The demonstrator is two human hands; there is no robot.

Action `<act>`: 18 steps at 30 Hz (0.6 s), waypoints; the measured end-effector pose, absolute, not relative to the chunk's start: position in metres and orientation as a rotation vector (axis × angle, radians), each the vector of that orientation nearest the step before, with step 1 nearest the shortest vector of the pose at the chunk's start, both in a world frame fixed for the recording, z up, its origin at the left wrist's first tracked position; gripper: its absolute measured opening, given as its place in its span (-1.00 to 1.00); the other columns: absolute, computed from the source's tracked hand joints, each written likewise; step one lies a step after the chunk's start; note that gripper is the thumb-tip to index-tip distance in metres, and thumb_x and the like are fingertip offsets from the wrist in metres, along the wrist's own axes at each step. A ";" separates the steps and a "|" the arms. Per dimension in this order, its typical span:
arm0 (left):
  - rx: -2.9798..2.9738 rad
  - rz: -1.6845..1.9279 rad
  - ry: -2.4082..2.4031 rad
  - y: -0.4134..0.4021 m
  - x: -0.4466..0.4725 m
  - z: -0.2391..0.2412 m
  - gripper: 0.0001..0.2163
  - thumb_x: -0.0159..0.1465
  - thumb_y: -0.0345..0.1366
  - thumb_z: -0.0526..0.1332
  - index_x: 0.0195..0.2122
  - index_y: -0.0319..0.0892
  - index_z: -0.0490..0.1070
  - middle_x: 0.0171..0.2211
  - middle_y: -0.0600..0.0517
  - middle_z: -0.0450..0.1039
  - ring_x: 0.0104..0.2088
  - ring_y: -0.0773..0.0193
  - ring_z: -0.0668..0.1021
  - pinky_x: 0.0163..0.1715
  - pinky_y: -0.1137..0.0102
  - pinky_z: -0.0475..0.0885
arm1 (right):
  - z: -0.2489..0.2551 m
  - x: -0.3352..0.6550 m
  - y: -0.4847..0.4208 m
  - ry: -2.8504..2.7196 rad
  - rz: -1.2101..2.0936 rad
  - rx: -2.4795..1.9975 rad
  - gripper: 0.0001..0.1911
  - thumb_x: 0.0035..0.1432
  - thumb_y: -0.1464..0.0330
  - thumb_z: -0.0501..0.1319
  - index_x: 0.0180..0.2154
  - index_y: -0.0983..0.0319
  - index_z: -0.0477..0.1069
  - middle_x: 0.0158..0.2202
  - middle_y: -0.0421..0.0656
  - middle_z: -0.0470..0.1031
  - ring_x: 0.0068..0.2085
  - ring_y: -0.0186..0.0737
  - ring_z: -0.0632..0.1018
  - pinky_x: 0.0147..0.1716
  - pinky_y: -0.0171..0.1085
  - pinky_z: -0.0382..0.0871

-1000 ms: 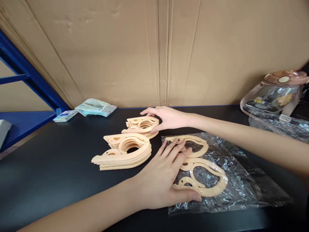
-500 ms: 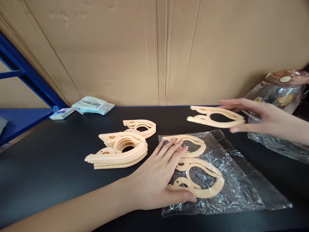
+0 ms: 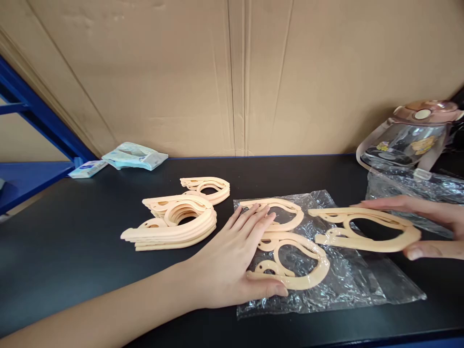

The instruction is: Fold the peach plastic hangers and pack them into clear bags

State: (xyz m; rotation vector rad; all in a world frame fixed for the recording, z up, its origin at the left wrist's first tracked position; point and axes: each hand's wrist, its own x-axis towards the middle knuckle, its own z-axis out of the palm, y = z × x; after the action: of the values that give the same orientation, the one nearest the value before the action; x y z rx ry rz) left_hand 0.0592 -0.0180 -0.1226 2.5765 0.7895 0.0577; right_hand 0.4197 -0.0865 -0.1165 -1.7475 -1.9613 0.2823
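My left hand (image 3: 239,263) lies flat, fingers spread, on a clear plastic bag (image 3: 348,285) and presses it to the table. Inside the bag are two beige folding hangers (image 3: 311,280), folded up, one behind the other and partly under my fingers. My right hand (image 3: 435,224) pinches another beige folding hanger (image 3: 384,244) by its rounded end, thumb in front and fingers behind. Its narrow ends point left, above the bag's right part. Left of the bag is a stack of the same hangers (image 3: 177,237), with a smaller pile (image 3: 221,194) just behind it.
Tissue packs (image 3: 136,155) lie at the back left of the black table (image 3: 72,270), beside a blue metal frame (image 3: 43,111). A clear water bottle with a pink lid (image 3: 427,113) and more crumpled plastic (image 3: 395,186) are at the back right. Cardboard (image 3: 174,77) stands behind.
My right hand has brought its folding hanger down and to the right, near the bag's right part. My left hand stays on the bag. The whole view has shifted slightly.
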 end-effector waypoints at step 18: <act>2.627 0.152 0.779 -0.017 0.058 -0.126 -0.10 0.20 0.27 0.07 0.36 -0.30 -0.10 0.40 -0.16 -0.24 0.39 0.04 -0.16 0.32 -0.03 -0.24 | -0.135 0.366 -0.049 -2.201 0.264 -1.605 -0.35 0.08 0.01 0.26 0.18 -0.07 0.19 -0.06 -0.12 0.53 -0.03 0.06 0.52 -0.02 0.06 0.34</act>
State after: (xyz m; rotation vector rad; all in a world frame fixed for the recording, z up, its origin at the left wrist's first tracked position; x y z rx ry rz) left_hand 0.0580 -0.0170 -0.1255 2.6265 0.7785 0.1518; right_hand 0.3656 -0.0486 -0.1351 -1.6047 -2.2009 0.2639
